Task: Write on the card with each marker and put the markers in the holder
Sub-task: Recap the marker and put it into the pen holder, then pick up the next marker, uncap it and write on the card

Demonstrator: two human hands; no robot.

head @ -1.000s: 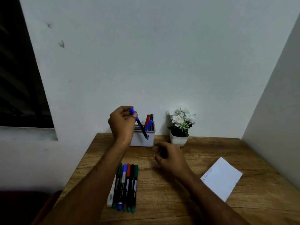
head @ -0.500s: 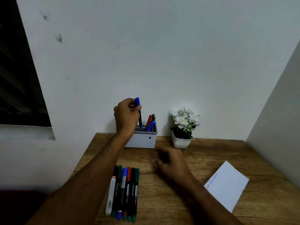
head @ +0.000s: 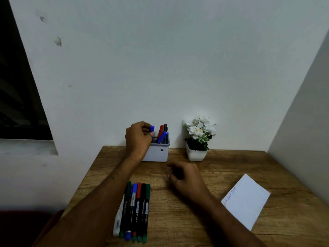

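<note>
Thumb and curled fingers of the left hand pinch the cap end of a blue marker, whose barrel points down into the left side of the white holder; a grip that high leaves the body free to slide in, and the marker looks ready to be let go. How deep the tip sits cannot be told, as the hand hides the barrel. Three markers already stand in the holder, a red one, a black one and a blue one leaning across them.

The right hand rests on the wooden desk with fingers loosely curled and nothing visibly in them, idle between the holder and the card.

The white card lies near the desk's right edge, turned at an angle, with a short line of blue writing along its near left edge, within the right hand's reach for the next line.

Close under the left forearm, a row of capped markers lies side by side, caps toward the person: white, green, blue, red, black and green, apparently those not yet used.

A potted white flower stands just right of the holder against the wall.
</note>
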